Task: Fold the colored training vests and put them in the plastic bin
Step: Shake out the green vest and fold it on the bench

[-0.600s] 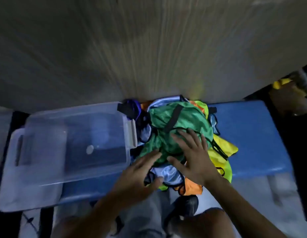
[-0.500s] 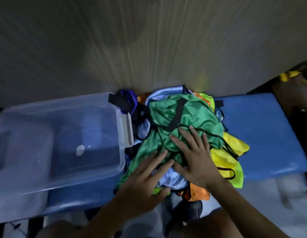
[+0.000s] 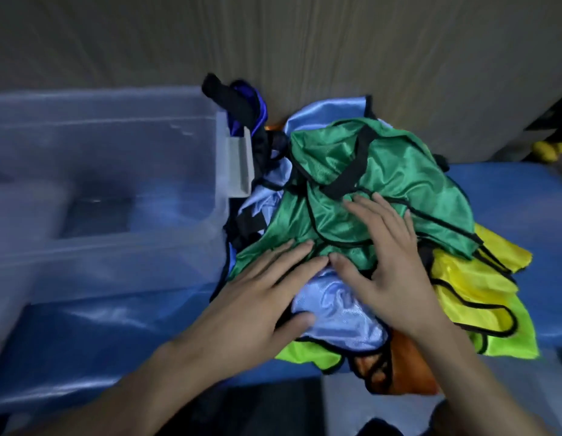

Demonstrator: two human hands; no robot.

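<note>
Two flat palms, left hand and right hand, fingers spread, atop the green vest, gripping nothing

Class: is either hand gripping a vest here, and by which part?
Neither. The left hand and right hand lie flat, fingers straight, on the green vest.

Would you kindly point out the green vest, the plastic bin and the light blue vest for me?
green vest (image 3: 396, 171): head view, on its shiny upper panel.
plastic bin (image 3: 221, 171): head view, on its right end wall.
light blue vest (image 3: 336, 306): head view, on the crumpled fold between the hands.
</note>
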